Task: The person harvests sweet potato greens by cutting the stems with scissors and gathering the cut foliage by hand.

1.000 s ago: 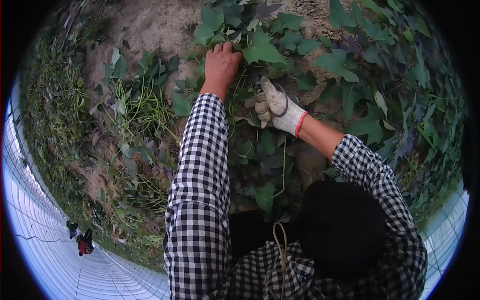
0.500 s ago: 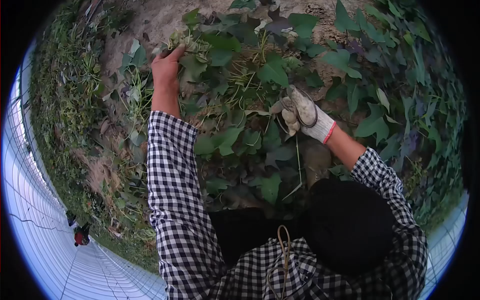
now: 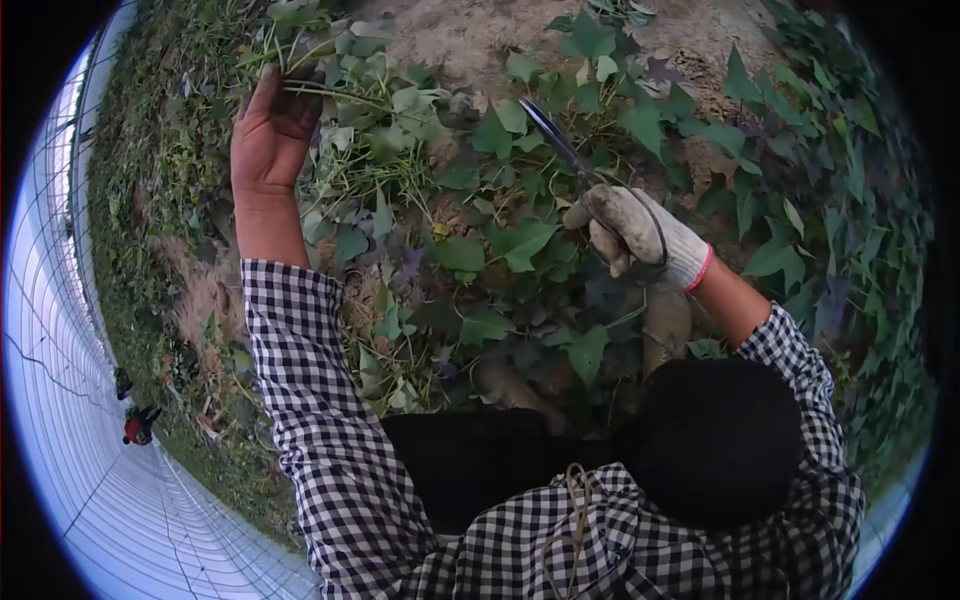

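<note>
My bare left hand (image 3: 275, 135) is at the upper left, palm turned up and thumb apart from the fingers. Thin vine stems (image 3: 340, 95) cross by its fingertips, and leafy vine tops (image 3: 295, 40) lie just beyond. Whether any stem is gripped is hard to see. On my right hand (image 3: 635, 230) is a soiled white knitted glove with a red cuff edge. Its fingers are closed on dark-handled scissors (image 3: 555, 137), whose blades point up and left above the leaves. A large handle loop passes around the gloved hand.
Green, lobed-leaf vines (image 3: 525, 240) cover the ground around my hands. Bare soil (image 3: 450, 40) shows at the top. A white sheeted wall (image 3: 130, 510) curves along the left. A person in red (image 3: 138, 428) is far off at lower left. A black cap (image 3: 715, 440) blocks the lower view.
My left hand has moved left and turned palm up. My right hand has shifted slightly right and rotated, bringing the scissor blades into view.
</note>
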Demonstrator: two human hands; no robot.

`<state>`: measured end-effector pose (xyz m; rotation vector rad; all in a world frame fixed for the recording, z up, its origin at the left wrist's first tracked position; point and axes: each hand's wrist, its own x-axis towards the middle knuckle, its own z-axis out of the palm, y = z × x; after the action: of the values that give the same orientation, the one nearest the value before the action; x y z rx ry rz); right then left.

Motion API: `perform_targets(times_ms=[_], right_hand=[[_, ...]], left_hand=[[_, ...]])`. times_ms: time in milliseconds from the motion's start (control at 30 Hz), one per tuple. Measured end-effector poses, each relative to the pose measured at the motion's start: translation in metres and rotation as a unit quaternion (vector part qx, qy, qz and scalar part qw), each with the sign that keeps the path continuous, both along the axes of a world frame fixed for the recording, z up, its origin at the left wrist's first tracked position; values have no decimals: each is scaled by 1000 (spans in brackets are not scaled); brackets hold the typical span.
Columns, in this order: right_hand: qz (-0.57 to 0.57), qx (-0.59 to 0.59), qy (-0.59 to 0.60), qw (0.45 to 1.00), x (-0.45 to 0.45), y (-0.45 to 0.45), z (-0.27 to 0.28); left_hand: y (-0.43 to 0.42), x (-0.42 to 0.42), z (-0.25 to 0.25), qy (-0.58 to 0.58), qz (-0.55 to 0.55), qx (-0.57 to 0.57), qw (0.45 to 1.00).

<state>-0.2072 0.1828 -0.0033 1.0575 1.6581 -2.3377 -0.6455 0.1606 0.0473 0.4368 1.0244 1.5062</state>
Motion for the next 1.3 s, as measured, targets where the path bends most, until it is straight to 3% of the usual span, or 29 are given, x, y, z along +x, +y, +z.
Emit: perform_targets(times_ms=[67, 100, 133, 167, 300, 467, 767, 933, 1067, 1200, 1300], right_hand=[[82, 73, -79, 991, -18, 7, 63], [139, 270, 13, 953, -21, 6, 59], [192, 452, 100, 865, -22, 4, 53], [267, 330, -6, 905, -43, 7, 123], [342, 468, 56, 813, -57, -14, 197], [350, 531, 47, 770, -60, -29, 230], [343, 572, 30, 744, -58, -25, 231], [314, 596, 19, 739, -45, -19, 229], [271, 621, -1, 736, -33, -8, 221], [213, 645, -57, 731, -13, 10, 198], [185, 648, -132, 727, 9, 31, 165]], left_hand=[[3, 5, -1, -41, -17, 8, 999], [6, 8, -2, -20, -4, -4, 1000], [9, 10, -7, 1, 7, -16, 1000], [14, 3, -18, -26, -25, -16, 999], [40, 13, -47, 0, 26, -85, 996], [80, 40, -62, -36, 24, -83, 996], [89, 35, -67, -63, -31, -14, 997], [70, 60, -40, 32, 83, -71, 993], [66, 18, -58, -55, -38, -4, 998], [62, 25, -41, -112, -180, 99, 972], [62, 35, -28, -109, -182, 109, 971]])
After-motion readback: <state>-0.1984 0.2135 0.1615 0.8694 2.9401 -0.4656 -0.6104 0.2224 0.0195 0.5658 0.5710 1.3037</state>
